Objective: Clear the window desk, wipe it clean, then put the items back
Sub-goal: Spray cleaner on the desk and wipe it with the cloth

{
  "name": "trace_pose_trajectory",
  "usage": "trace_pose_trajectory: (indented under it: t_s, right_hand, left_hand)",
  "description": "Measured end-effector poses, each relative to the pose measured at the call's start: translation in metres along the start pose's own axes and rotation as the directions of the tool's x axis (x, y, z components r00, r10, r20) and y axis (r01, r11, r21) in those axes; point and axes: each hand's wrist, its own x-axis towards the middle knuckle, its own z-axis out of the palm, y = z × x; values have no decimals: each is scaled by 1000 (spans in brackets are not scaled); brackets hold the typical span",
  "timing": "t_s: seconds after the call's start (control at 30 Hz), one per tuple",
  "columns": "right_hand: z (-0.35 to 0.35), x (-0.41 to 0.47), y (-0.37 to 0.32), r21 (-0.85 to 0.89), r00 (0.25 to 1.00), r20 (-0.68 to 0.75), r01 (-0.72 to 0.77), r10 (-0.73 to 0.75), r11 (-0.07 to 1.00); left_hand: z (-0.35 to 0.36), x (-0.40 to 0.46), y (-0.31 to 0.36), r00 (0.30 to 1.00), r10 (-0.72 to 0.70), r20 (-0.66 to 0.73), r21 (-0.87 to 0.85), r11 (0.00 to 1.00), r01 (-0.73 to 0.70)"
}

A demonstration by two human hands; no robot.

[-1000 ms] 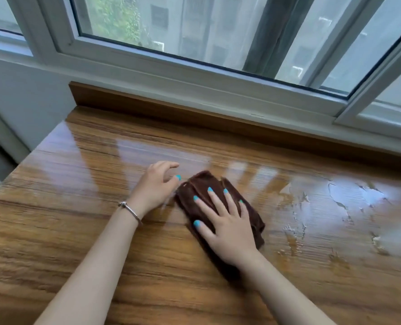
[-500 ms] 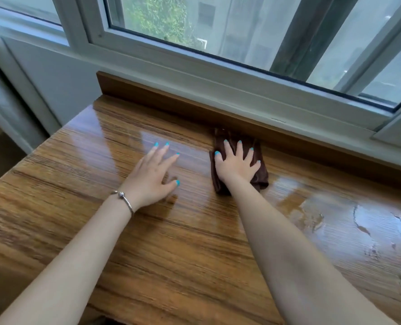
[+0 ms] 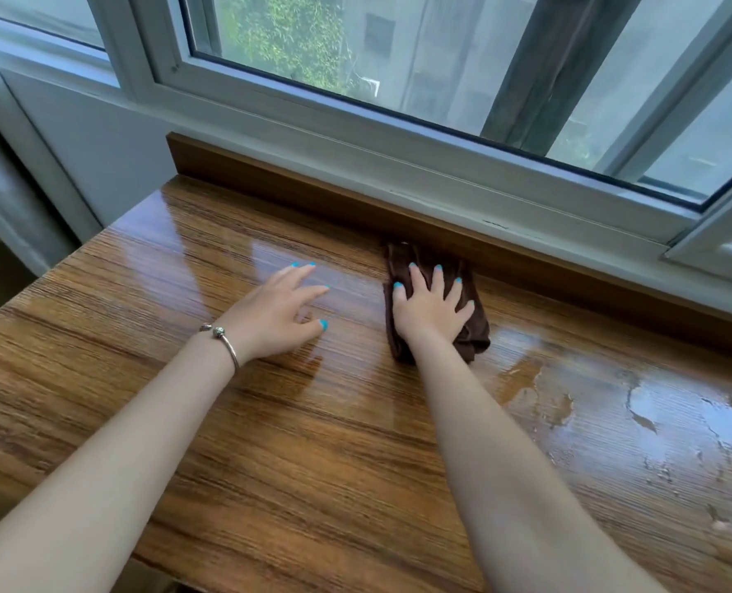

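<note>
A folded dark brown cloth point(image 3: 475, 336) lies on the glossy wooden desk point(image 3: 313, 442), close to the raised wooden ledge at the back. My right hand point(image 3: 430, 308) presses flat on the cloth with its fingers spread and straight. My left hand point(image 3: 276, 312) rests flat on the bare wood to the left of the cloth, fingers straight, a thin bracelet on the wrist. No other items stand on the desk in view.
A wet patch with streaks point(image 3: 655, 421) covers the desk's right side. The wooden back ledge point(image 3: 355, 207) runs under the white window frame point(image 3: 398, 134). The desk's left edge point(image 3: 56, 271) drops off beside a white wall panel.
My right hand has pushed the cloth from the middle of the desk away to the back ledge. My left hand has opened out flat on the wood. Since half a second ago little has moved.
</note>
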Motion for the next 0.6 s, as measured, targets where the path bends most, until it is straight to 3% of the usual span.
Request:
trace_pose_trajectory:
  t_s: [0.07, 0.1, 0.17, 0.23, 0.3, 0.37, 0.43, 0.6]
  right_hand:
    - [13, -26, -6, -14, 999, -20, 45, -46, 999]
    - [20, -44, -3, -49, 988, -35, 147, -149, 988]
    - [30, -77, 16, -130, 906, -13, 417, -422, 899]
    - [24, -80, 36, -162, 831, 76, 556, -551, 815]
    - [12, -47, 40, -182, 859, 99, 511, -502, 840]
    - [-4, -7, 28, -155, 942, 73, 334, -327, 930]
    - [-10, 19, 13, -102, 978, 58, 208, -202, 973]
    - [3, -13, 6, -107, 977, 48, 213, -209, 971]
  left_hand:
    - [0, -3, -7, 1000, -21, -7, -10, 1000, 21]
    - [1, -3, -9, 999, -27, -18, -17, 999, 27]
    - [4, 0, -9, 999, -28, -38, -28, 999, 27]
    - [6, 3, -8, 999, -24, -34, -38, 999, 23]
    - [5, 2, -9, 1000, -14, -27, -40, 999, 13]
    - [5, -4, -10, 999, -6, -37, -46, 999, 5]
    - [6, -14, -14, 998, -16, -58, -56, 998, 12]
    - [5, -34, -25, 999, -48, -26, -58, 997, 47]
